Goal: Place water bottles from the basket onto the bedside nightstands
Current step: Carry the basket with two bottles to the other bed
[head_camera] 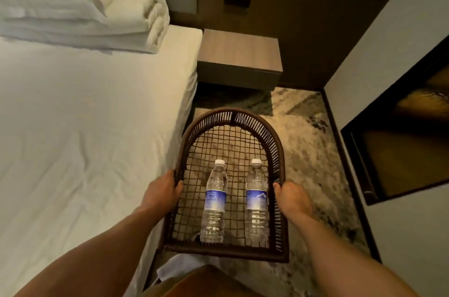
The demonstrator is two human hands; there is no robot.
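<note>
Two clear water bottles, left bottle (214, 202) and right bottle (256, 199), white caps, blue labels, lie side by side in one dark wicker basket (233, 115), between the hands. Left hand (163, 190) and right hand (292, 196) each grip a basket side rim. One wooden nightstand (239, 54) sits ahead of the hands, beside the bed (85, 126).

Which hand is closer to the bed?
Left. The left hand grips the basket rim on the side next to the bed; the right hand holds the opposite rim.
</note>
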